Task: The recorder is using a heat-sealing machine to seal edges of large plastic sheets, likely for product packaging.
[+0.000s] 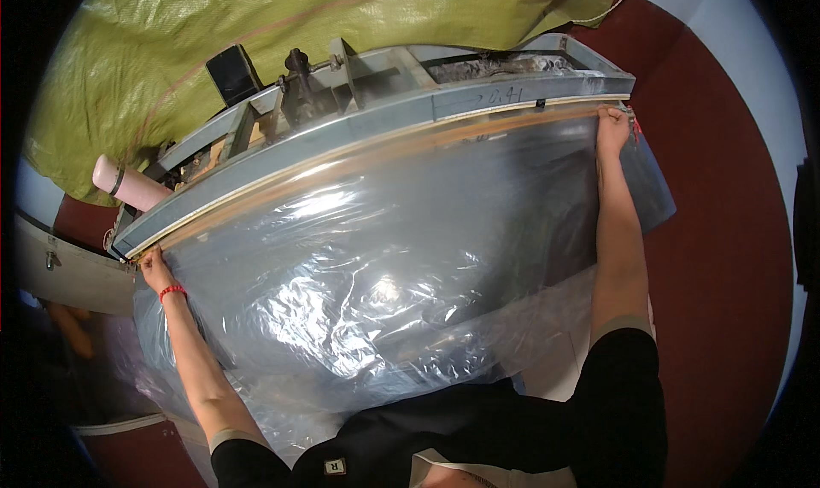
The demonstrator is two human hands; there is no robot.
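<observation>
A sheet of clear plastic film (410,232) fills the middle, crinkled and shiny, its upper edge lying along the metal frame and its lower part falling toward the person's body at 6 o'clock. A yellow-green woven tarpaulin (342,10) spreads from 10 o'clock to 12 o'clock, creased and marked with a thin reddish line. Red-brown flooring (726,257) shows at 3 o'clock. The grey metal frame (384,108) runs from 9 o'clock to 2 o'clock, with crossbars and a dark metal fitting (299,87) at 11 o'clock. A tan strip (367,165) follows its near side, next to the film's upper edge. A pink bottle (128,183) leans at the frame's left end, just past 9 o'clock, and a flat black rectangular object (232,75) rests beyond the frame between 10 and 11. The right hand (612,131), at 2 o'clock, has its fingers curled in, pinching the film's edge near the frame's right end. The left hand (156,270), near 9 o'clock, likewise pinches the film at the frame's left end; its fingertips are too small to make out exactly. A red bracelet (172,291) circles the left wrist.
</observation>
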